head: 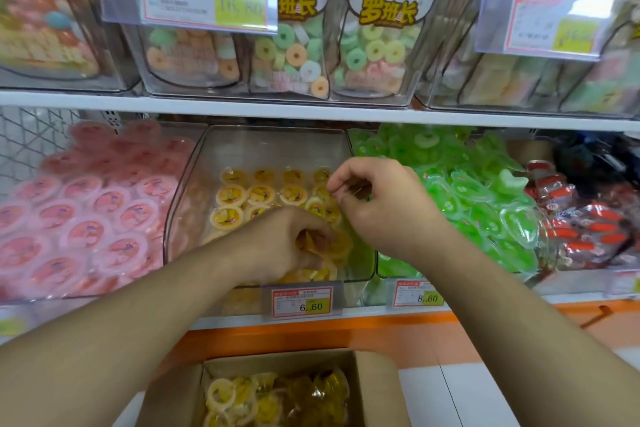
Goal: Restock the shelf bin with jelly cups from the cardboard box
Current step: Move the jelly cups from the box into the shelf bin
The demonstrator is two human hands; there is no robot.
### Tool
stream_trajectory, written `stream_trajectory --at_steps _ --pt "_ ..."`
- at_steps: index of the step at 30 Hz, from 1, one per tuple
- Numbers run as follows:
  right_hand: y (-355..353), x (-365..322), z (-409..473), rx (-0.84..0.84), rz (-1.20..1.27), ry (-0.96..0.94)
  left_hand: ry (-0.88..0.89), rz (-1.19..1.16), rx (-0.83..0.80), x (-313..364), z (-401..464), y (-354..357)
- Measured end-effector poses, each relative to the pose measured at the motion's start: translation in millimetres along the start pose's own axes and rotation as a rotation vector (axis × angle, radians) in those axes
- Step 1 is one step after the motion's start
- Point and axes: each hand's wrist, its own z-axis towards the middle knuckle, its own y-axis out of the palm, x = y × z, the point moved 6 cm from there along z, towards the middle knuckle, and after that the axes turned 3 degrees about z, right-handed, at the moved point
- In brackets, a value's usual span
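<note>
Left hand [287, 243]: reached into the clear shelf bin [194, 184]; fingers curled round a yellow jelly cup [311, 243] at the bin's front.
Right hand [377, 204]: held over the bin's right side, fingers bent, thumb and forefinger pinched together; a small dark-yellow item is seen between them, probably a cup, too blurred to be sure.
Bin contents: yellow jelly cups laid in rows [259, 194], lids up, toward the back and left; a looser pile at the front under the left hand.
Cardboard box [377, 388]: set below the shelf at bottom centre, flaps open, more yellow cups [263, 399] heaped inside.
Price tag [302, 303]: clipped on the shelf edge in front of the bin, "6.60" shown.
Neighbours: pink cups [86, 218] stacked in the bin to the left; green cups [478, 198] piled to the right; red wrapped sweets [585, 229] further right.
Upper shelf: bags of ring-shaped candy [377, 55] stood in clear bins.
</note>
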Motion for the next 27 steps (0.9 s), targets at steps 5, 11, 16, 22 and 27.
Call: stream_trajectory --at_steps 5,11,16,22,27 --pt "-0.7 0.0 -1.9 0.001 -0.006 -0.002 0.019 0.130 0.065 0.3 -4.3 -4.6" --pt "2.3 -1.1 -2.3 -0.010 -0.014 0.006 -0.011 0.148 0.039 -0.5 -8.4 -4.1" --pt "1.8 -0.4 -2.5 -0.012 -0.015 0.016 -0.077 0.207 0.056 -11.0 -18.5 -21.4" --pt "2.7 0.5 -3.3 -0.021 -0.039 0.028 -0.085 0.297 0.025 -20.9 -24.0 -23.4" --pt "2.7 1.8 -5.3 -0.033 -0.052 0.030 -0.058 0.297 0.052 -21.4 -22.7 -21.8"
